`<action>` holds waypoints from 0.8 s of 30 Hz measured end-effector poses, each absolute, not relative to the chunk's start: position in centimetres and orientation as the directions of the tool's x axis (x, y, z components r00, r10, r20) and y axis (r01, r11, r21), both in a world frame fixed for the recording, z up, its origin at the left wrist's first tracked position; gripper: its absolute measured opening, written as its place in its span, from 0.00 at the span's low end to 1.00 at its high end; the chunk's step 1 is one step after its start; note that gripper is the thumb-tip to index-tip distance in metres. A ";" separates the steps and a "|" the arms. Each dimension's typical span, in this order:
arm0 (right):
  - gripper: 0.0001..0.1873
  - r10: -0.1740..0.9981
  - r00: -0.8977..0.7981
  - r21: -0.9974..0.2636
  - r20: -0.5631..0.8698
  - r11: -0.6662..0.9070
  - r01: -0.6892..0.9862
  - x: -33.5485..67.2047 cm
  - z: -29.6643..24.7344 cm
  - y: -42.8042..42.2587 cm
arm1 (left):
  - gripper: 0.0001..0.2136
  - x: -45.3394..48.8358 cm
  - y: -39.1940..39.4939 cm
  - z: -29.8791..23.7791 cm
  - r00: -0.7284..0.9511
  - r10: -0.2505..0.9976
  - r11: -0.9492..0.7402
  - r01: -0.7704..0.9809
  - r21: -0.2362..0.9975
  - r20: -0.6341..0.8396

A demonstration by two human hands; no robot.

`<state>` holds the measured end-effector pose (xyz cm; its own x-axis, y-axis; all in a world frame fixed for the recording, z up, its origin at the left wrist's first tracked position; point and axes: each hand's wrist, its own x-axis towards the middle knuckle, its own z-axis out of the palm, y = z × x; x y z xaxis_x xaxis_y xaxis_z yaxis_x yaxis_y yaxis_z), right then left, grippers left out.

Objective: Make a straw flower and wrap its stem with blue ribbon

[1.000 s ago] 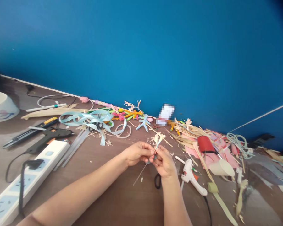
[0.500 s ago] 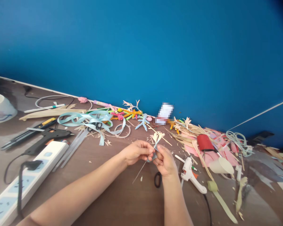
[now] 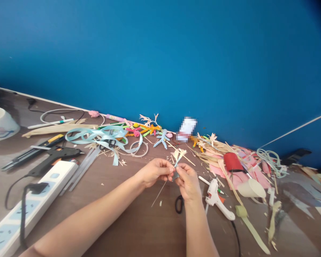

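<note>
Between my two hands, over the middle of the table, is a small pale husk flower (image 3: 178, 155) with spread petals and a thin stem that slants down to the left. A light blue ribbon (image 3: 176, 165) wraps round the flower's base. My left hand (image 3: 157, 172) pinches the stem just under the petals. My right hand (image 3: 186, 180) pinches the ribbon between thumb and forefinger close to the flower, with more ribbon partly hidden in its fingers. Under my right wrist a black scissors handle (image 3: 179, 204) shows in part.
Left lie a white power strip (image 3: 57, 175), a black glue gun (image 3: 53, 156), a utility knife (image 3: 29, 151), clear glue sticks (image 3: 85, 166) and looped blue ribbon (image 3: 91, 137). Right are a white glue gun (image 3: 216, 200), a red cup-like piece (image 3: 232, 162), an off-white cup (image 3: 251, 188) and husk strips.
My right thumb and forefinger have shifted slightly up and inward, closing on the ribbon at the flower's base. My left hand holds almost still on the stem.
</note>
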<state>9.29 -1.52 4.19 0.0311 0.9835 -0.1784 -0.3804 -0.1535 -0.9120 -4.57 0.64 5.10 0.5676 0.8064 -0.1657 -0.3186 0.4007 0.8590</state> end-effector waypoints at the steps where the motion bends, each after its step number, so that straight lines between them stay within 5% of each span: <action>1: 0.12 0.984 0.060 -0.923 -0.169 -0.136 -0.360 9.2 4.2 -1.5 | 0.11 -4.5 0.6 5.1 0.555 0.816 0.385 -0.317 0.867 -0.160; 11: 0.11 0.976 0.216 -0.997 -0.011 0.006 -0.080 8.7 4.2 -2.0 | 0.12 -4.3 0.2 5.9 0.499 0.855 0.320 -0.291 0.902 -0.142; 18: 0.12 0.978 0.187 -0.977 -0.091 -0.051 -0.209 8.9 4.0 -1.7 | 0.10 -4.3 0.2 6.2 0.468 0.875 0.246 -0.203 0.948 -0.127; 24: 0.10 0.979 0.201 -0.992 -0.036 -0.011 -0.126 9.1 4.1 -1.9 | 0.09 -4.4 0.1 6.5 0.464 0.878 0.222 -0.173 0.959 -0.120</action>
